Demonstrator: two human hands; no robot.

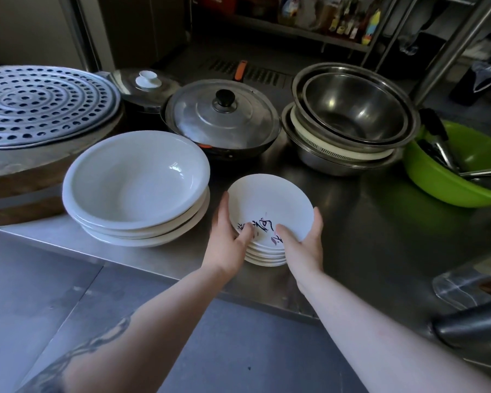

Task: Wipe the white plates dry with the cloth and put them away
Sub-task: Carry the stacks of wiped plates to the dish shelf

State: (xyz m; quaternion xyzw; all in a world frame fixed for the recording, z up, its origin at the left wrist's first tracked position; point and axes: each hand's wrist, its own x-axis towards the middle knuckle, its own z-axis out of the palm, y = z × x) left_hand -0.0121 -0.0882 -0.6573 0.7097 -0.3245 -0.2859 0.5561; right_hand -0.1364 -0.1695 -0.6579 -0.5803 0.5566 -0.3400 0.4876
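While both hands clasp it, left hand (226, 236), right hand (305, 240), plate stack (270, 211) upright, mouths upward, grip pinching its rims

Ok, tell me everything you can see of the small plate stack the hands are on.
The small plate stack is several shallow white plates nested on the steel counter. They look glazed; the top one bears dark brushed markings with pink touches near its front. The left hand and right hand clasp its sides, thumbs on the top plate.

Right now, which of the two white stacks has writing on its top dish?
The stack of small plates held between the left hand and right hand; its top plate has dark brush-like marks. The big bowls beside it are plain.
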